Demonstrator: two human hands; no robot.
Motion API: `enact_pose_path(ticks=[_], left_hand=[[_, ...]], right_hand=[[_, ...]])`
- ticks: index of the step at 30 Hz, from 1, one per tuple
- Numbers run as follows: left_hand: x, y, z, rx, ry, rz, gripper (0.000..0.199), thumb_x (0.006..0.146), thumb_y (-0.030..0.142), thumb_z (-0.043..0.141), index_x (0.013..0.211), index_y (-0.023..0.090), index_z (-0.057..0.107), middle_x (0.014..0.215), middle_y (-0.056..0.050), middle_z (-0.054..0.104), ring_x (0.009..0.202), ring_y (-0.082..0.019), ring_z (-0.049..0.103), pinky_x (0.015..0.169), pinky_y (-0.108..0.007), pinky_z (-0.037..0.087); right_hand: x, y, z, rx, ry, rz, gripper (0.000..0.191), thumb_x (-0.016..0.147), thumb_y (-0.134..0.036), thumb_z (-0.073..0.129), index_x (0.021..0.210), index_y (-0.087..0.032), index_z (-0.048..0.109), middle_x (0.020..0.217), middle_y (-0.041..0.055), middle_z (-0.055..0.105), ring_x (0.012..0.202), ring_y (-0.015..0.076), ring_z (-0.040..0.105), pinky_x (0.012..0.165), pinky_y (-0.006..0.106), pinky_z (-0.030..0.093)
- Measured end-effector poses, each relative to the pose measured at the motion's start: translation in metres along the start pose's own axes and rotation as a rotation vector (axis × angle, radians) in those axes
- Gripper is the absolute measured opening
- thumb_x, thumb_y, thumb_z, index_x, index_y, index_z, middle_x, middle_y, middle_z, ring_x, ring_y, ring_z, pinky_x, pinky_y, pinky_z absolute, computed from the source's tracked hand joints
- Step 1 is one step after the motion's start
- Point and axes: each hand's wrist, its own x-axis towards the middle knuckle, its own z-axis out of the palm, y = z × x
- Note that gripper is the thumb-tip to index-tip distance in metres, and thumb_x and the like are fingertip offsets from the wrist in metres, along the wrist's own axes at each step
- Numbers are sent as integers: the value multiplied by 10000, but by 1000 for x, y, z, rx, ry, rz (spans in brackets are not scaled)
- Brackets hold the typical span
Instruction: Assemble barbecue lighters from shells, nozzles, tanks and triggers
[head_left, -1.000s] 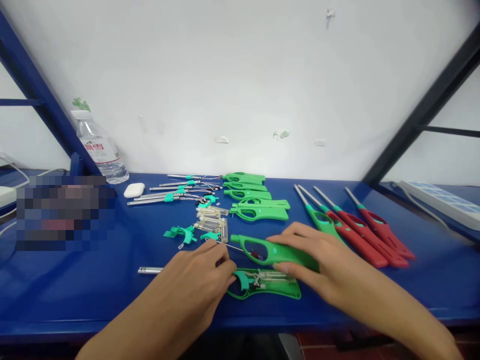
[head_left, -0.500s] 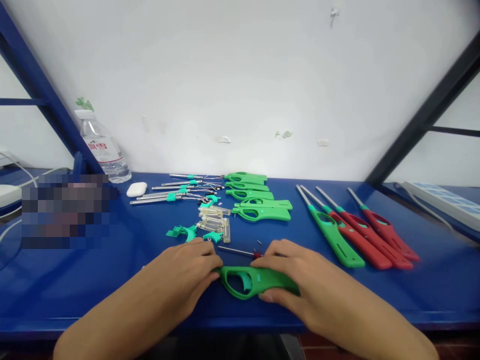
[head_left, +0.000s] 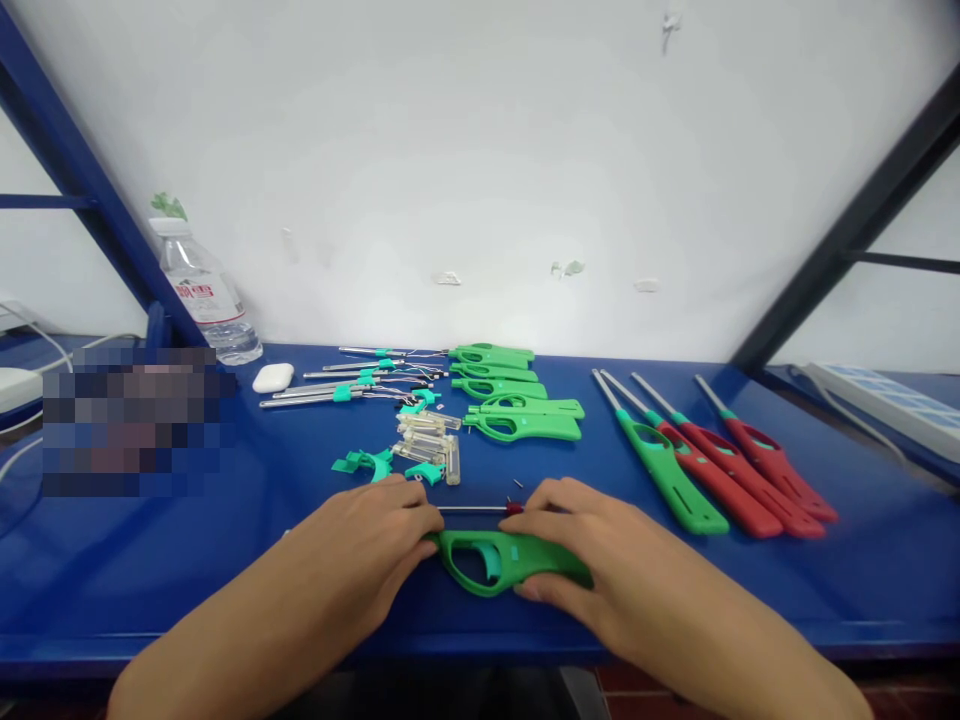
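Note:
A green lighter casing (head_left: pixel 517 560) with a teal trigger lies sideways near the table's front edge, between both hands. My left hand (head_left: pixel 394 525) is closed with its fingertips on the narrow front end. My right hand (head_left: pixel 566 540) wraps around the wide rear part, thumb on the near side. Just behind the casing lies a screwdriver (head_left: pixel 472 510) with a thin metal shaft and a red end; the right fingers partly cover it. Beyond the hands are teal plastic pieces (head_left: pixel 364 463), clear fuel tanks (head_left: pixel 427 435) and small loose screws (head_left: pixel 518 484).
Several green casing halves (head_left: pixel 525 420) lie behind, with metal lighter tubes and wires (head_left: pixel 315 398) to their left. Whole red and green lighters (head_left: pixel 675 480) lie at right. A water bottle (head_left: pixel 210 300) and a white case (head_left: pixel 273 378) stand at back left, before the wall.
The screwdriver has swung slightly, its shaft now nearly level and its tip end at the left fingers. The casing has shifted very slightly left; both hands keep their hold.

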Motion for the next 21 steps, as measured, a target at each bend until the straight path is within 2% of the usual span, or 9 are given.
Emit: enact_pose_path(ticks=[4, 11, 14, 21], left_hand=[[1, -1, -1, 17, -8, 13, 343, 1023, 76, 553, 1191, 327, 714, 1197, 12, 738, 1149, -211, 689, 1011, -346, 490], [2, 2, -1, 20, -18, 7, 323, 1036, 90, 552, 1194, 327, 705, 1225, 12, 735, 1169, -216, 684, 1013, -351, 482], [4, 6, -2, -3, -21, -49, 299, 1048, 114, 533, 1157, 322, 720, 1165, 5, 740, 1093, -223, 695, 982, -369, 487], [17, 14, -5, -34, -12, -137, 286, 1007, 93, 541, 855, 226, 743, 910, -30, 730, 829, -206, 703, 765, -301, 503]], right_hand=[[2, -1, 0, -8, 3, 5, 238, 938, -261, 810, 1166, -319, 775, 1230, 8, 692, 1111, 251, 679, 1018, 428, 518], [6, 0, 2, -14, 1, 15, 282, 914, -277, 841, 1186, -312, 775, 1196, 9, 700, 1091, 247, 684, 1008, 416, 513], [5, -1, 0, -4, -17, 24, 233, 921, -290, 833, 1149, -317, 790, 1174, 8, 713, 1054, 250, 698, 966, 406, 524], [9, 0, 8, 41, 17, 67, 179, 908, -267, 838, 1085, -289, 826, 1119, 28, 735, 1021, 250, 691, 945, 375, 519]])
